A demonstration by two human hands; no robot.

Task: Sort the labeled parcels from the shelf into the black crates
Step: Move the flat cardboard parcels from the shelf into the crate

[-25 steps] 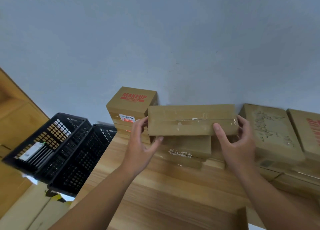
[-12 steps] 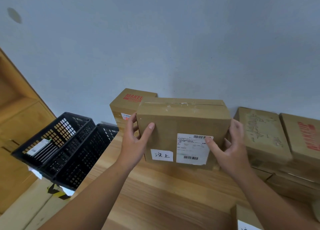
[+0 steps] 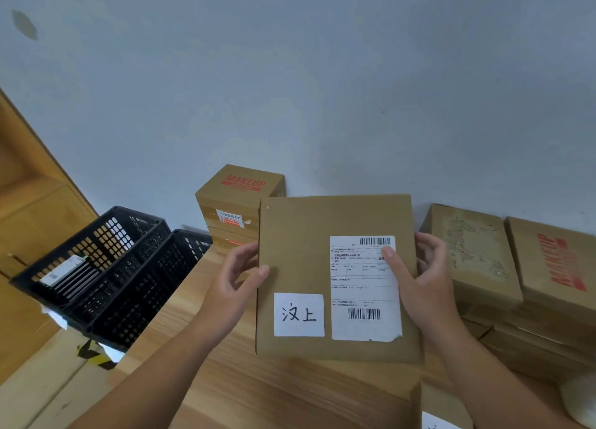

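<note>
1. Parcel (image 3: 309, 267) held upright, label facing us, above the wooden shelf (image 3: 258, 390).
2. Left hand (image 3: 235, 277) and right hand (image 3: 419, 277) grip its side edges, thumbs in front.
3. Black crates (image 3: 129, 283) at nine o'clock; pale wall (image 3: 290, 73) at twelve.

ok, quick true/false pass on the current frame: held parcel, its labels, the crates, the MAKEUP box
1. The left hand and right hand both hold the parcel. True.
2. The handwritten label sits right of the shipping label. False: it sits to its left, low on the parcel face.
3. The black crates are right of the parcel. False: they are to its left, past the shelf edge.
4. The MAKEUP box stands against the wall. True.
5. The right thumb lies over the shipping label. True.
</note>
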